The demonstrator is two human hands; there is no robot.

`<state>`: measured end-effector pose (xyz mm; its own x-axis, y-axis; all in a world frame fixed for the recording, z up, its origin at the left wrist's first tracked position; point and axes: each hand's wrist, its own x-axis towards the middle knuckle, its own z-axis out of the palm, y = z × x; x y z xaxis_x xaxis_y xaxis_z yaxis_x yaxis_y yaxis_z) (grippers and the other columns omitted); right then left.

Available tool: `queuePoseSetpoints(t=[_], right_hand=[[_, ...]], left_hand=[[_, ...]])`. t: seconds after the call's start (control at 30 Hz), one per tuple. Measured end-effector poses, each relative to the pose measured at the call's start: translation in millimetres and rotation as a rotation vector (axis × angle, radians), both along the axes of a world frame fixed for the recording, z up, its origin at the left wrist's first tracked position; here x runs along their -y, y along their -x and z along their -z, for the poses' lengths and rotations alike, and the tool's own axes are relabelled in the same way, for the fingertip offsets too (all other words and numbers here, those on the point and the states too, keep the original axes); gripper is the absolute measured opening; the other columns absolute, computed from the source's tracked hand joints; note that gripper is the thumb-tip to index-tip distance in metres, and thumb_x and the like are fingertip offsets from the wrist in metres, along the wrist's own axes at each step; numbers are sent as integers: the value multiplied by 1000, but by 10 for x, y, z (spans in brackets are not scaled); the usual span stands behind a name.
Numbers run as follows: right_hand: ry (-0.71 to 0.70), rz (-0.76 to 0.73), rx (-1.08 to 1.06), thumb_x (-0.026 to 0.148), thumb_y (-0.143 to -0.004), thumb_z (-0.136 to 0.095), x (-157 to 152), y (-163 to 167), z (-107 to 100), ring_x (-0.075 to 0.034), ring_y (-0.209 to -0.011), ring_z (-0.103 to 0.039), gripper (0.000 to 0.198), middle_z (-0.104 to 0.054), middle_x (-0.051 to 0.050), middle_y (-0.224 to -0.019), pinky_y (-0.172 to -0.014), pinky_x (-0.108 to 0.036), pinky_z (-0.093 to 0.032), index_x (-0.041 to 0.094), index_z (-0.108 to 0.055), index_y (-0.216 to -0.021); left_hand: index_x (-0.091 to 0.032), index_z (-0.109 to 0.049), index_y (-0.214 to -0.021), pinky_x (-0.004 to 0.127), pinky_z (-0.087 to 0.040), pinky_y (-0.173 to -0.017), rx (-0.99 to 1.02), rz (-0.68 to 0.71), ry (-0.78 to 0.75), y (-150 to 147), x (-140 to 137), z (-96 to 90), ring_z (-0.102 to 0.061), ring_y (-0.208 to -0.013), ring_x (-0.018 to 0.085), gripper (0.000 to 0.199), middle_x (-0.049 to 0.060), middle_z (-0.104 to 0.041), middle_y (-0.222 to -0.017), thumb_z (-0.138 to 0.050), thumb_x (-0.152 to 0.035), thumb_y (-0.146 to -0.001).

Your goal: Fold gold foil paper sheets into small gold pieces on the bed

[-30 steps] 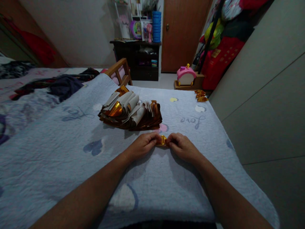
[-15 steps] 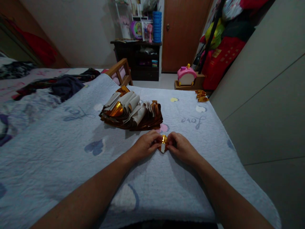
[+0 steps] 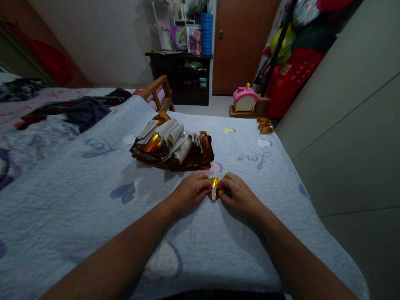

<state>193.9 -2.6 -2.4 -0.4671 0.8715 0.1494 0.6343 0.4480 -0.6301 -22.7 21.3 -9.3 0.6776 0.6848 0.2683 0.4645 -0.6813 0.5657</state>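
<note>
Foil paper piece (image 3: 214,183), small, gold-faced with a pale strip showing, sits between both hands on the near side of the paper stack (image 3: 175,146), by its right end, apart from it. Landmark for everything below: that stack.

Head view, only one here. Left hand (image 3: 195,188): pinching the piece's left edge, just nearer than the stack. Right hand (image 3: 236,191): thumb and fingers pinching the right edge, farther right of the stack. Exact fingertip contact hard to see; fingers cover both edges. Piece appears to rest on or just above the quilt (image 3: 200,258), which runs under the stack too. Folded gold pieces (image 3: 267,130) lie well right of the stack, near the quilt's far corner.

Handling, my read: very light, thin, creases easily and probably springs back a bit; foil face likely slick, edges can tear. Best hold: light thumb-and-finger pinch at the two side edges, middle left free, no hard squeeze.
</note>
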Motion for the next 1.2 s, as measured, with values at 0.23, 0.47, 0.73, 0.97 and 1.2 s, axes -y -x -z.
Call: queuePoseSetpoints(t=[0.23,0.47,0.73,0.97,1.2], right_hand=[[-33,-50,74,12,-79,-70,27,-5,-42,-22,-92,-55,17,-62,-5,-96,-84,-36,-43,21,-65,-92],[-78,-69,61,7,-82,-64,31,-5,-43,-21,-94,-55,21,-63,-6,-96,-85,-36,-44,21,-68,-96],[-32,-23,-63,5,-88,-55,-20,-33,-16,-17,-85,-59,22,-64,-4,-89,-79,-30,-46,21,-69,-93],[-8,160,-42,9,-87,-56,-39,13,63,-18,-78,-60,12,-67,-4,-84,-73,-29,-43,20,-63,-89],[3,284,8,13,-86,-56,-43,102,62,-18,-70,-56,8,-63,-2,-77,-67,-28,-38,21,-56,-86]], left_hand=[[-20,-71,-95,35,-47,-91,-23,72,31,31,45,-113,-58,-99,22,21,7,-65,-98,-58,-8,-83],[-20,-69,-96,36,-46,-94,-26,71,119,48,60,-179,-56,-102,23,19,6,-64,-103,-68,-13,-79],[-19,-69,-94,34,-48,-86,23,-47,78,16,25,-68,-60,-93,21,11,6,-67,-93,-59,-16,-91],[-18,-67,-94,33,-49,-84,2,-164,74,-64,2,-12,-63,-92,21,11,6,-68,-92,-56,-17,-94],[-18,-65,-108,37,-50,-87,-34,-319,45,-131,13,30,-64,-95,24,17,8,-69,-99,-59,-16,-91]])
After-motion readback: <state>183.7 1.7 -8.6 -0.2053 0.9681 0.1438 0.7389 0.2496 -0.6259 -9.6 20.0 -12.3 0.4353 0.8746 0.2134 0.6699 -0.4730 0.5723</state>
